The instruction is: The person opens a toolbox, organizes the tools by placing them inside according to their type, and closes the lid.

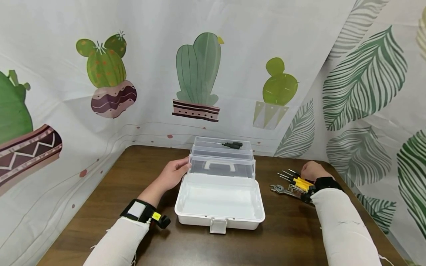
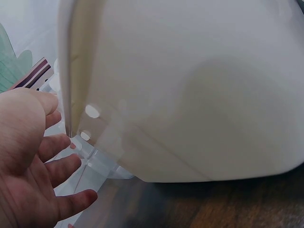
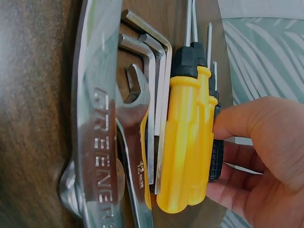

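A white toolbox (image 1: 219,199) stands on the table with its clear lid (image 1: 199,166) raised at the back. Two black-handled screwdrivers (image 1: 232,145) lie at the top of the lid. My left hand (image 1: 173,173) touches the lid's left edge; in the left wrist view its fingers spread loosely beside the white wall. At the right, my right hand (image 1: 314,170) pinches a black-handled screwdriver (image 3: 217,159) between thumb and fingers. It lies against yellow-handled screwdrivers (image 3: 178,147). Beside those are several hex keys (image 3: 159,80) and wrenches (image 3: 99,123).
The brown wooden table (image 1: 149,240) meets a printed cloth (image 1: 149,74) at the back and sides. A white latch (image 1: 218,225) hangs at the toolbox's front. A white handle (image 1: 219,166) shows through the lid.
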`<state>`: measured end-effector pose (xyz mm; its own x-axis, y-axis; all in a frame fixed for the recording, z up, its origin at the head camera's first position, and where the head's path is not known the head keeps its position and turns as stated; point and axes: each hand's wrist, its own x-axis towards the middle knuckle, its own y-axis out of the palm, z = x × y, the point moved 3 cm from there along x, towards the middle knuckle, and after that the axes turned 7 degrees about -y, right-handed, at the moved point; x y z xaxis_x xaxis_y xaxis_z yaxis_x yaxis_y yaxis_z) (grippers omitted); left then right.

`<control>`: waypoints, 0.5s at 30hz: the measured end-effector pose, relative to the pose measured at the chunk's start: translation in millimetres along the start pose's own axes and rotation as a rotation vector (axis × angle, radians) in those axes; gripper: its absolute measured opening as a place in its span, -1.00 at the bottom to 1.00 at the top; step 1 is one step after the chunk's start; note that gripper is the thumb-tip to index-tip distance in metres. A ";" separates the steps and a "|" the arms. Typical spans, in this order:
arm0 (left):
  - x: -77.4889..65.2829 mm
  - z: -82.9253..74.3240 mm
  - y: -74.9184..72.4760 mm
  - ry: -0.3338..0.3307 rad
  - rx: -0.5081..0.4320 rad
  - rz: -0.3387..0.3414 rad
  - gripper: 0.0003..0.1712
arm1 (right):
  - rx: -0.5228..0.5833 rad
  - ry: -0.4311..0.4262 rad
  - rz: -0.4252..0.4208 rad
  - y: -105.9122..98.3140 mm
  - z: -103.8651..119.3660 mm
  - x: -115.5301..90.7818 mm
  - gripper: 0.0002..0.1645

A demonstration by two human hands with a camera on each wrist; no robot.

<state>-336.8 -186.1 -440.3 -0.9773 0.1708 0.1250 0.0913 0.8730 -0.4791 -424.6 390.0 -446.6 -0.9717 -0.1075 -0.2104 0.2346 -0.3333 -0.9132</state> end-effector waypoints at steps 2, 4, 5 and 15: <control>0.5 1.0 0.5 -0.003 -0.001 0.000 -0.44 | 0.008 -0.001 -0.004 0.0 0.2 -1.3 -0.86; 0.5 1.3 0.8 -0.002 0.003 -0.001 -0.44 | 0.018 -0.009 -0.015 -0.6 1.7 -3.8 -0.88; 0.4 1.4 1.0 0.000 0.006 -0.002 -0.44 | 0.018 -0.015 -0.024 -1.2 2.7 -5.2 -0.89; -0.8 -0.3 0.4 -0.005 0.018 0.002 -0.44 | 0.034 -0.166 -0.162 -18.9 17.7 -10.0 -0.81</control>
<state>-336.0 -185.7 -440.4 -0.9782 0.1698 0.1199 0.0894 0.8644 -0.4949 -418.9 380.8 -421.0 -0.9795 -0.2017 0.0009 0.0794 -0.3894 -0.9176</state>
